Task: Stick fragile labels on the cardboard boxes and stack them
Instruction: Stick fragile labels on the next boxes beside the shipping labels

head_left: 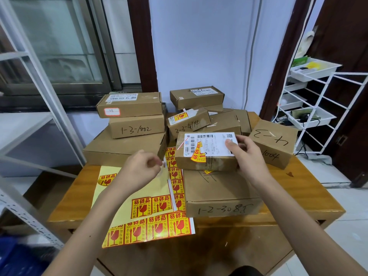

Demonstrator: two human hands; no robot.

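A small cardboard box (207,162) with a white shipping label and a crumpled yellow fragile sticker (198,155) rests on a larger box marked 1-2-3088 (221,198). My right hand (247,156) grips that small box at its right end, thumb on the white label. My left hand (139,168) hovers left of the box over the sticker sheets, fingertips pinched together on something small and pale; I cannot tell what. Yellow backing sheets with red-and-yellow fragile labels (151,222) lie on the wooden table (65,208) in front of me.
More cardboard boxes are piled at the back: a stack at left with 1-3-1002 (137,128), a labelled box 2-3-4114 (188,121), one at right marked 4-3 (273,142). A grey metal shelf frame (39,80) stands left, a white wire rack (314,108) right.
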